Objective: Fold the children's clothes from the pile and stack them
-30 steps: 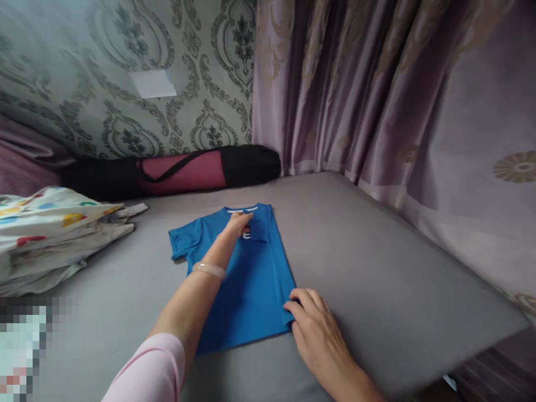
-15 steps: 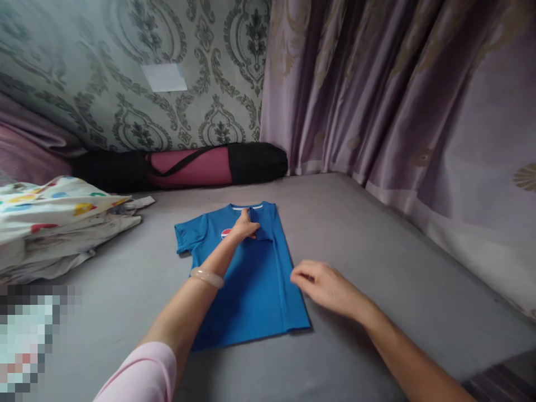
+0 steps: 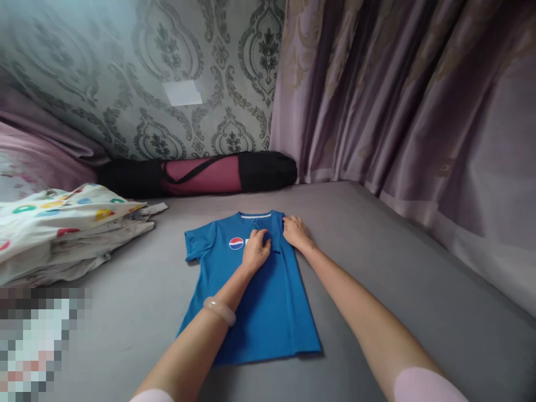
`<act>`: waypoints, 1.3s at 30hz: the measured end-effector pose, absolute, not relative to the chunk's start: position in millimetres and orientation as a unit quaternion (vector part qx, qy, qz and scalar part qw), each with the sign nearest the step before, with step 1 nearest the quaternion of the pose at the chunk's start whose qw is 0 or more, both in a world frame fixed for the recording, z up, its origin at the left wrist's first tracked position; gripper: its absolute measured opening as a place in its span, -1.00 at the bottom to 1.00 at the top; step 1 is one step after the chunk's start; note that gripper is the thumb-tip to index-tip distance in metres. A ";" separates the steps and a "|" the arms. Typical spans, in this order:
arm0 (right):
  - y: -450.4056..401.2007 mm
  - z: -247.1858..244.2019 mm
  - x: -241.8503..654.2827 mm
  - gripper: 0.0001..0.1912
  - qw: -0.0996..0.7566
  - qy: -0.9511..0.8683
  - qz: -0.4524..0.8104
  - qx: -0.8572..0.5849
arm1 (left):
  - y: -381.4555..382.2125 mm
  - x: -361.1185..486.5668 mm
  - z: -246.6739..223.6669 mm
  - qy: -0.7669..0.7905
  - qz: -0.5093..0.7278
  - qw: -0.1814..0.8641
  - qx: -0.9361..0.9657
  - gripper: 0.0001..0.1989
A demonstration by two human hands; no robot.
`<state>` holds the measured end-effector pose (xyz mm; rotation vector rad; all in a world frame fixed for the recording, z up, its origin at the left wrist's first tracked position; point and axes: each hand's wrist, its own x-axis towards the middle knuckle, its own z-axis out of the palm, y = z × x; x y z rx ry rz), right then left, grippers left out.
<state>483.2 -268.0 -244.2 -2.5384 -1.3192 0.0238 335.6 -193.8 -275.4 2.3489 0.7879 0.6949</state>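
Observation:
A blue T-shirt [image 3: 251, 312] with a round red, white and blue logo lies on a grey sheet, its collar away from me. The left sleeve is spread out; the right side is folded inward over the front. My left hand [image 3: 257, 250] rests on the chest beside the logo, fingers curled on the fabric near the folded sleeve. At the shirt's upper right edge, by the shoulder, my right hand [image 3: 296, 231] has its fingers bent against the folded border. Whether either pinches cloth is hard to make out.
A pile of patterned cloth [image 3: 75, 229] lies at the left. Along the wall stretches a long black and maroon bag [image 3: 209, 174]. Purple curtains [image 3: 355, 100] hang at the back and right. A blurred patch covers the lower left corner.
My right hand has moved up and away from me, from beside the shirt's lower right edge to its shoulder. My left hand has shifted slightly back toward me. The view has tilted a little.

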 end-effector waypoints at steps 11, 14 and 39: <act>-247.0 -245.7 476.6 -0.52 0.086 -0.401 -0.037 -0.911 | -194.1 331.5 -279.5 0.274 0.310 0.319 0.852 -0.66; -248.6 -239.6 478.9 -0.53 0.092 -0.402 -0.022 -0.911 | -198.4 330.7 -275.0 0.292 0.303 0.322 0.848 -0.66; -223.1 -255.6 427.9 -0.37 0.099 -0.599 0.046 -0.793 | -192.1 328.7 -268.9 0.466 0.417 0.333 0.706 -0.78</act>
